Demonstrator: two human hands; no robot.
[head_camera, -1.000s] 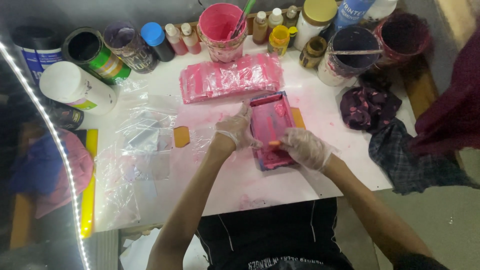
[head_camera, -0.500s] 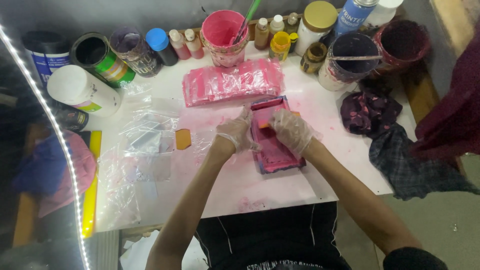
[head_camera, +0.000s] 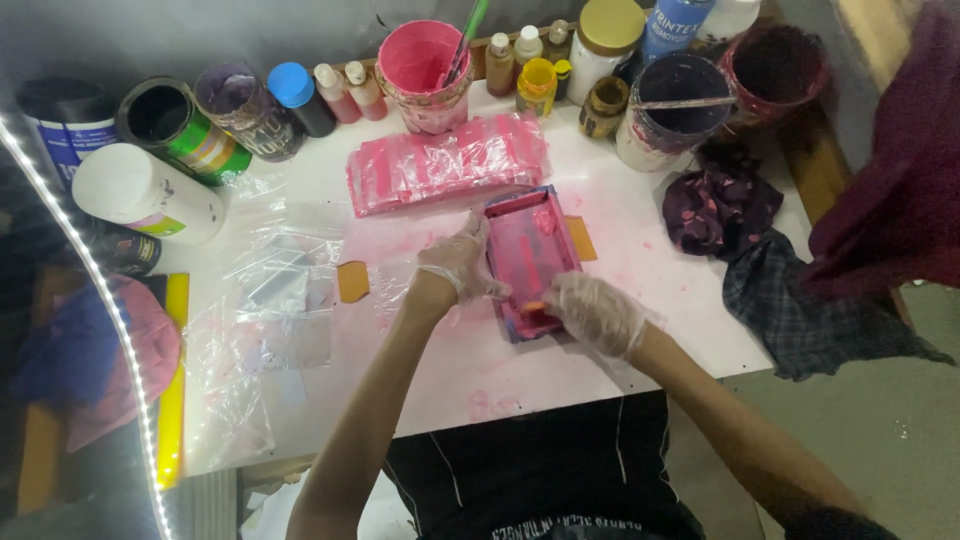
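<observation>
A person in thin clear gloves works over a small rectangular screen-printing frame (head_camera: 530, 258) smeared with pink ink, lying flat near the middle of a white, pink-stained tabletop (head_camera: 690, 330). The left hand (head_camera: 460, 262) rests against the frame's left edge, fingers loosely spread and pressing rather than gripping, seemingly to keep it from sliding. The right hand (head_camera: 598, 312) is curled at the frame's near end; its fingers look closed around something small and orange-tipped there, though what it is cannot be made out. Just beyond the frame lies a stack of pink-coated plastic sheets (head_camera: 448, 165), within easy reach. Along the far edge stand the supplies: a pink-coated ink tub (head_camera: 424, 75) with a green stirring stick, small squeeze bottles with white caps, a yellow bottle (head_camera: 537, 86), a gold-lidded white jar (head_camera: 604, 40), and two dark-stained tubs to the right. At far left sit a green-banded open can (head_camera: 178, 125) and a white cylindrical container (head_camera: 145, 193) lying on its side. Crumpled clear plastic (head_camera: 270, 300) covers the left side; ink-stained rags (head_camera: 722, 208) lie to the right.
</observation>
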